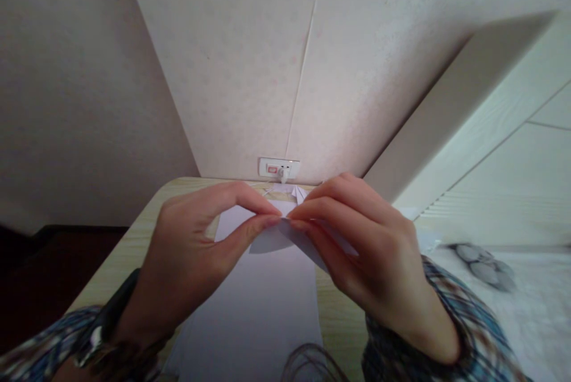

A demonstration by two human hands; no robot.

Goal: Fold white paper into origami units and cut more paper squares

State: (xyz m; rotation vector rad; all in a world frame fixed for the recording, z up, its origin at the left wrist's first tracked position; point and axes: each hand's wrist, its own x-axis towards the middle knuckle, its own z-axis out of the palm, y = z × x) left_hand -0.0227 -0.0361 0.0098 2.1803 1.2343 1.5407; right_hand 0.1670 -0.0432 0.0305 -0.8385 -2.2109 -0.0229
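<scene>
A piece of white paper hangs between my two hands above the table, bent or folded along a ridge at its top. My left hand pinches that ridge between thumb and forefinger. Close beside it, my right hand pinches the same paper, its thumb in front and fingers behind. The fingertips nearly meet. Part of the held paper is hidden behind my right hand. Beneath lies a large white sheet on the table. Beyond my hands stands a small pleated paper piece, partly covered by my right fingers.
The light wooden table reaches the wall, where a socket holds a white plug. Thin brown strands show at the bottom edge. At right are a white cabinet and pale cloth with a grey paw-like pattern.
</scene>
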